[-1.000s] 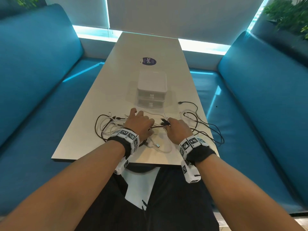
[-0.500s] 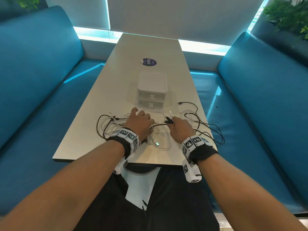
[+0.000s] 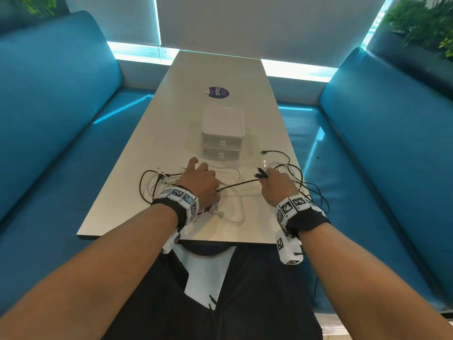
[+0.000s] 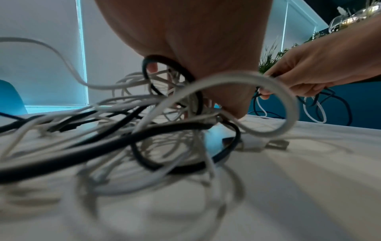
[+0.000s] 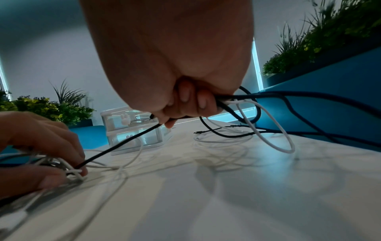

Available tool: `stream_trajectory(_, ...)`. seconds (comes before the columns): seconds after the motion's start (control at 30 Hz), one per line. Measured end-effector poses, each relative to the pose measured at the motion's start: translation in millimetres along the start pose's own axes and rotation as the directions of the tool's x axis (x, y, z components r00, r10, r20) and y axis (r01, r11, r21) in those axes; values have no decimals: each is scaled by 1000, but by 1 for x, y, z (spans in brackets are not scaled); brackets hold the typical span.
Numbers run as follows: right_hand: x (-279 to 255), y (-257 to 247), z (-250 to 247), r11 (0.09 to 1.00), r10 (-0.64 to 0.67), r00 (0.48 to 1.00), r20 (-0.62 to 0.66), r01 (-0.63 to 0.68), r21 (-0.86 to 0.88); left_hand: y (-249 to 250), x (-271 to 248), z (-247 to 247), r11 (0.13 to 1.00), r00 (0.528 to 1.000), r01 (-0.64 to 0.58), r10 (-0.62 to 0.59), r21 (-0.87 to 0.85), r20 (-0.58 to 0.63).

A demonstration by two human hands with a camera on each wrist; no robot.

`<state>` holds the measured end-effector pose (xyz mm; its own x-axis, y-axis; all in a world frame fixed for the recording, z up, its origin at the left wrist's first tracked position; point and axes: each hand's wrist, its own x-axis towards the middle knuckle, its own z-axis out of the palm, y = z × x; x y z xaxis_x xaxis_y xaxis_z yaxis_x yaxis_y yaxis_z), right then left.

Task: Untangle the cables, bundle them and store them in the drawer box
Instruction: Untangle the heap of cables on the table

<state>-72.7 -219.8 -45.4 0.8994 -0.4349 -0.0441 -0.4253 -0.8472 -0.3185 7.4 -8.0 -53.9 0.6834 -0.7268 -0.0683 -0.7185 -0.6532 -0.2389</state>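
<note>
While the cables (image 3: 228, 190) are not yet sorted into bundles, I judge myself in the untangling step, drawing one black cable (image 3: 239, 185) out of the heap. My right hand (image 3: 277, 186) has its fingers (image 5: 186, 96) clenched round a clutch of cable ends, black and white, lifted off the desk (image 3: 220, 69); the black cable runs taut from them down to my left hand (image 3: 199, 184). Loops of black and white cable hang and lie just beyond and outside the right fingers.

My left hand lies over the main knot, its fingers (image 5: 68, 146) curled down and pinching white strands against the desk where the black cable enters; how tightly they grip I cannot tell fully, as the left wrist view is blurred.

The drawer box (image 3: 223, 136) stands on the desk just ahead of the left fingers, both drawers closed.

Next, I think, the move calls for the left fingers pinning the knot while the right draws the black cable clear, slowly, lest the loops cinch tighter.
</note>
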Motion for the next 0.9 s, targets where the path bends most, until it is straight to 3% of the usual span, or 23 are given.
stream_trajectory(0.17, 0, -3, 5, 1000, -10, 999, 38, 9, 15, 20, 9, -15, 998, 999, -19, 16, 60, 43)
stream_trajectory(0.37, -1, 5, 5, 999, -31, 999, 44, 32, -16, 20, 12, 2, 994, 1000, -4, 4, -113, -5)
stream_trajectory(0.7, 2, 8, 8, 999, -21, 1000, 20, 22, -46, 10, 8, 15, 999, 999, -3, 1, -37, -52)
stream_trajectory(0.9, -6, -13, 14, 989, -119, 993, 4, 118, 90, 13, 12, 12, 997, 1000, -8, 7, -74, -10)
